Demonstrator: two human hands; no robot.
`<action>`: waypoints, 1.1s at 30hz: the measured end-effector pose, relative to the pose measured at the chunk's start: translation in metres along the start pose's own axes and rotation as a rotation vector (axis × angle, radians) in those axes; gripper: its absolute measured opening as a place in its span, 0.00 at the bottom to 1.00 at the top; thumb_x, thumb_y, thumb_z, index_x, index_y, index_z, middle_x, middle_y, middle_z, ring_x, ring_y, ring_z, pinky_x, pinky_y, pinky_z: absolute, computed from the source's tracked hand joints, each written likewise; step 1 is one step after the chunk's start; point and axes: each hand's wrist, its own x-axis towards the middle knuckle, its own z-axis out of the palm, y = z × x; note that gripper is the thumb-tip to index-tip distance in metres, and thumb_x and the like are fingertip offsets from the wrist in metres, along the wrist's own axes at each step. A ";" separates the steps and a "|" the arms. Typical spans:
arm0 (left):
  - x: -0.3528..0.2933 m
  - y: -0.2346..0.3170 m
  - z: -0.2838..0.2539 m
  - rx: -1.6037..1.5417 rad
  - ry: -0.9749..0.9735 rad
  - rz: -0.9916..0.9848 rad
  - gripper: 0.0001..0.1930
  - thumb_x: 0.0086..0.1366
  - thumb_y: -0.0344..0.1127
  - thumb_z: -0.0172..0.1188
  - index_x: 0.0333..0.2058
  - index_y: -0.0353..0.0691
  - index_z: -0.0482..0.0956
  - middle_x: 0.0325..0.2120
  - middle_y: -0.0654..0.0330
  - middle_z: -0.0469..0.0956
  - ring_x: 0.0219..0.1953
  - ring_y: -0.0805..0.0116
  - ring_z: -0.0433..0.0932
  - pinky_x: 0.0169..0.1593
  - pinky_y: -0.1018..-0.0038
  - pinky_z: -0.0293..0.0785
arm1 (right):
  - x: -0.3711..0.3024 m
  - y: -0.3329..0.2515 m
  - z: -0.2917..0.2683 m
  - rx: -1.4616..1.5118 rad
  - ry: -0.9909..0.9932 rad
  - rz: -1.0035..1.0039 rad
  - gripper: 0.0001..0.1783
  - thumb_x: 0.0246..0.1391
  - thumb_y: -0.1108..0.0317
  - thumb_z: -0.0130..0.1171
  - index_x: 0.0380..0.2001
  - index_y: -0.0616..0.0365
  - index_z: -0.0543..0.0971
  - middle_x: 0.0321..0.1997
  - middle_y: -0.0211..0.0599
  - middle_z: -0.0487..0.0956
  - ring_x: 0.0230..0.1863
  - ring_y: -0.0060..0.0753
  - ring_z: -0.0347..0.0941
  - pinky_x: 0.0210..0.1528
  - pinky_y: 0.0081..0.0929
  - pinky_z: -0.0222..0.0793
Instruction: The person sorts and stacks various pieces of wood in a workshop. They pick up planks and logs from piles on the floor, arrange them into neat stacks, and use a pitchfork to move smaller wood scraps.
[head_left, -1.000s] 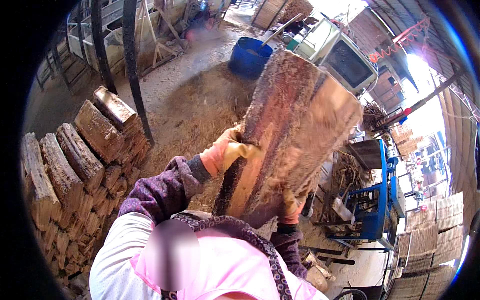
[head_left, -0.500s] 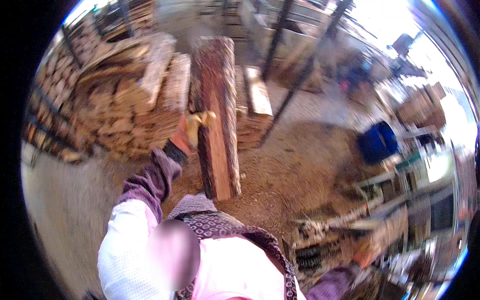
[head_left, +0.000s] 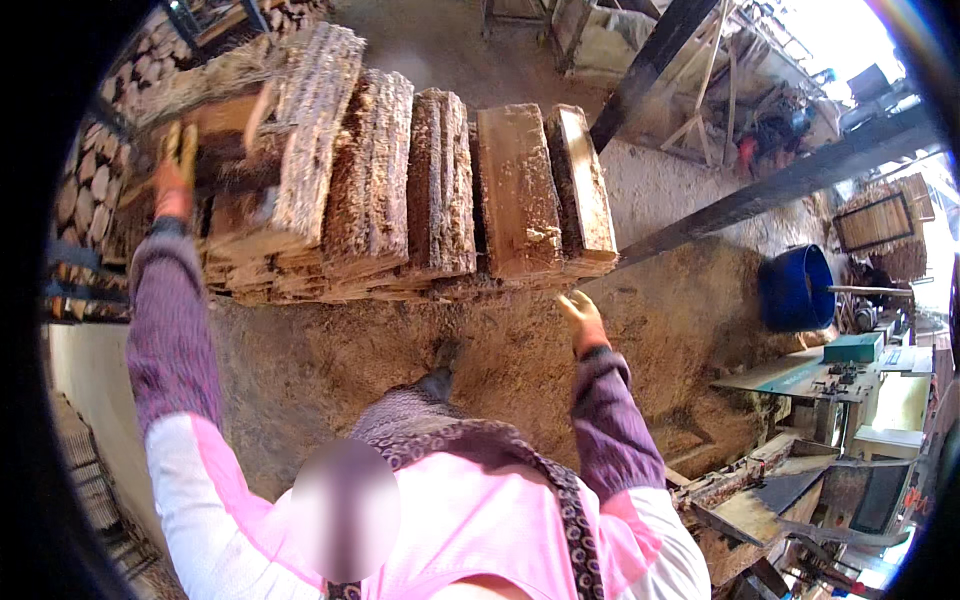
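A stack of rough, bark-edged wood boards [head_left: 367, 170] spans the upper left and middle. My left hand [head_left: 175, 172], in an orange glove with yellow fingers, reaches over the stack's left end. Its fingers are stretched out by a flat board [head_left: 215, 122], and I cannot tell whether they touch it. In the same kind of glove, my right hand [head_left: 583, 325] hangs just in front of the stack's right end. Its thumb and fingers are apart, with nothing between them. Nearest to it are a pale board [head_left: 588, 190] and a wider sawn block [head_left: 520, 190].
A dark beam [head_left: 780, 190] slants across the right side. Beyond it stands a blue barrel [head_left: 798, 287]. A machine table [head_left: 790, 375] and wooden framework [head_left: 760, 510] lie at the lower right. Sawdust covers the floor [head_left: 510, 350]. Cut wood [head_left: 85, 195] is piled at far left.
My left hand has let go of a long plank and moved left over the stack. My right hand has come from the lower right to the stack's front. The view has shifted.
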 end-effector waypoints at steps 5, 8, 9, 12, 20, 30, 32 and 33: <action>0.037 -0.069 -0.034 0.050 0.029 0.472 0.23 0.79 0.45 0.47 0.68 0.49 0.68 0.68 0.57 0.67 0.69 0.52 0.64 0.73 0.61 0.57 | 0.097 0.009 0.111 0.571 -0.051 0.301 0.34 0.62 0.47 0.61 0.65 0.56 0.72 0.49 0.35 0.80 0.44 0.34 0.74 0.49 0.36 0.72; 0.047 -0.037 -0.023 0.305 0.135 0.381 0.24 0.75 0.49 0.52 0.64 0.47 0.72 0.64 0.56 0.72 0.67 0.55 0.67 0.73 0.58 0.51 | 0.135 0.022 0.138 0.682 0.139 0.372 0.34 0.57 0.43 0.65 0.60 0.52 0.75 0.49 0.34 0.81 0.43 0.37 0.74 0.47 0.40 0.73; 0.050 -0.035 -0.032 0.385 0.142 0.318 0.24 0.74 0.50 0.54 0.63 0.47 0.74 0.63 0.55 0.73 0.67 0.56 0.67 0.74 0.57 0.50 | 0.138 0.027 0.155 0.691 0.183 0.408 0.35 0.55 0.42 0.66 0.59 0.51 0.76 0.49 0.34 0.81 0.43 0.38 0.74 0.46 0.42 0.74; 0.028 0.021 -0.045 0.306 0.237 0.341 0.25 0.72 0.47 0.56 0.62 0.41 0.74 0.59 0.49 0.76 0.66 0.56 0.68 0.71 0.57 0.56 | 0.145 0.036 0.174 0.669 0.304 0.461 0.35 0.50 0.38 0.70 0.55 0.47 0.79 0.49 0.33 0.81 0.42 0.40 0.75 0.43 0.46 0.76; -0.201 0.245 0.049 -1.043 -0.678 0.003 0.17 0.68 0.37 0.62 0.54 0.39 0.81 0.56 0.49 0.78 0.58 0.59 0.77 0.61 0.62 0.73 | 0.036 -0.080 0.092 0.387 0.364 0.114 0.37 0.46 0.54 0.76 0.57 0.57 0.76 0.47 0.39 0.82 0.45 0.39 0.79 0.47 0.38 0.78; -0.515 0.325 0.281 -1.785 -0.931 -1.596 0.23 0.75 0.49 0.50 0.61 0.45 0.74 0.57 0.57 0.77 0.59 0.59 0.75 0.62 0.58 0.73 | -0.230 -0.107 0.007 -0.014 0.338 -0.091 0.35 0.40 0.67 0.79 0.53 0.63 0.75 0.47 0.42 0.83 0.47 0.38 0.80 0.53 0.34 0.75; -0.536 0.332 0.275 -1.858 -0.854 -1.647 0.24 0.77 0.51 0.46 0.63 0.46 0.72 0.57 0.58 0.77 0.59 0.59 0.75 0.62 0.58 0.73 | -0.282 -0.075 0.003 -0.209 0.379 -0.124 0.38 0.38 0.63 0.81 0.52 0.62 0.75 0.47 0.45 0.82 0.47 0.43 0.80 0.53 0.37 0.75; -0.539 0.338 0.269 -1.885 -0.915 -1.641 0.24 0.77 0.51 0.47 0.63 0.45 0.72 0.57 0.58 0.77 0.58 0.60 0.75 0.62 0.58 0.73 | -0.308 -0.052 0.000 -0.328 0.415 -0.140 0.38 0.38 0.62 0.81 0.52 0.62 0.75 0.47 0.48 0.82 0.47 0.47 0.80 0.53 0.39 0.75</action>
